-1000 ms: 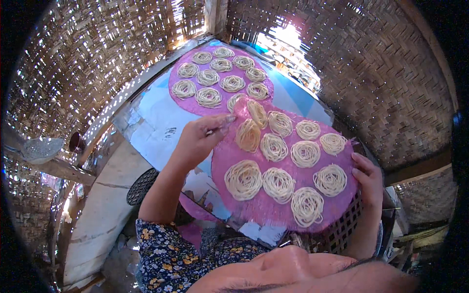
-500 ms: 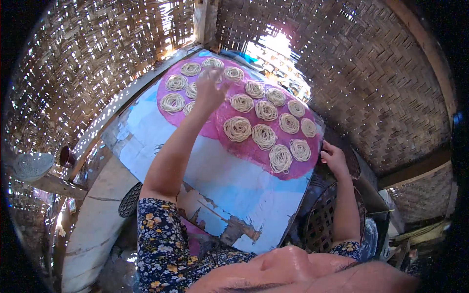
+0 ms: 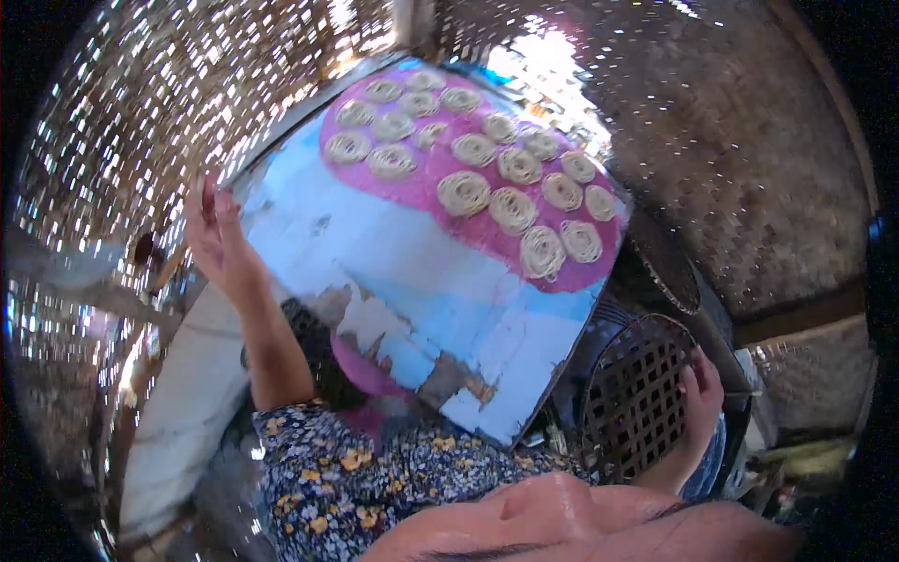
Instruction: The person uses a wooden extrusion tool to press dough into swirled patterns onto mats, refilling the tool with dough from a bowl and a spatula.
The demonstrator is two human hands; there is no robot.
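Several flat, round coils of pale, noodle-like strands [image 3: 464, 193] lie on pink sheets [image 3: 412, 192] over a tabletop [image 3: 393, 253] with a worn white and light-blue covering. My left hand [image 3: 217, 239] is raised by the tabletop's left edge, its fingers apart and slightly blurred, holding nothing. At the right, beside the table, stands a dark, open-weave basket [image 3: 639, 398]. My right hand [image 3: 702, 398] is at that basket's right rim, its fingers curled over the rim.
Woven bamboo walls [image 3: 740, 159] close in behind and at both sides, with bright light through a gap at the back. Another dark round basket [image 3: 663, 262] is by the table's right edge. A pale curved surface [image 3: 183, 412] lies at the left.
My left hand has moved from above the far coils back to the tabletop's left edge. My right hand has left the table's right edge for the basket's rim. The view has shifted.
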